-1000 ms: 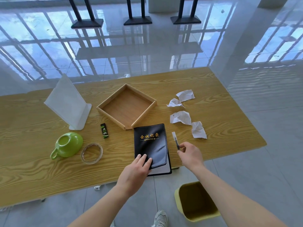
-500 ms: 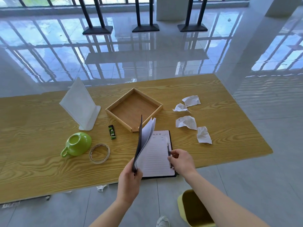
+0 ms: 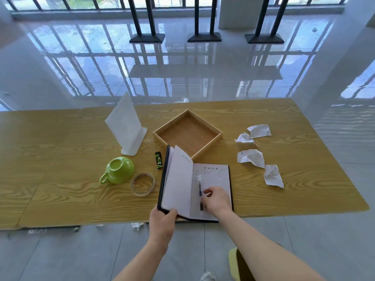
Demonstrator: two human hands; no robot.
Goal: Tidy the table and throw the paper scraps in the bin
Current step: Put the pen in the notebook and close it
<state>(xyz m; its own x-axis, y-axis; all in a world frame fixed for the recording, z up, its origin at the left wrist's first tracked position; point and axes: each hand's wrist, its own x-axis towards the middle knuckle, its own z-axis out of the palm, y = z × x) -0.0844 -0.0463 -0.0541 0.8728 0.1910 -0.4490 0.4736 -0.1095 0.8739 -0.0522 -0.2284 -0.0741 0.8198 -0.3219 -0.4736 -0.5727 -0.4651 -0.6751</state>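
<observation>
Wood-grain table [image 3: 284, 195] carries an open notebook [image 3: 211, 179] at its near edge. The left hand [image 3: 162, 222] grips the near corner of the black cover and a sheaf of pages, fingers closed on them, holding that half raised at a slant. The right hand [image 3: 218, 199] rests on the flat lined page, its fingers curled together around the lower end of a pen [image 3: 200, 189], which lies along the page just beside the spine.

Four paper scraps sit on the right part of the table, well apart from both hands: one [image 3: 259, 130] farthest away, one [image 3: 245, 138] touching it on the left, a larger one [image 3: 251, 158] nearer, and the last [image 3: 273, 176] nearest, just right of the notebook. None is in the bin [image 3: 233, 262], a yellow-green container on the floor below the near edge, partly hidden by the right forearm.

Just beyond the notebook stands a shallow wooden tray [image 3: 209, 149], turned like a diamond. A small black and green packet [image 3: 158, 163] lies just left of the raised cover. Further left are a ring of clear tape [image 3: 143, 184], a green cup [image 3: 118, 170] lying tipped on its side, and a white sign holder [image 3: 126, 126] standing upright. Small white bits [image 3: 138, 225] lie on the floor under the table edge.
</observation>
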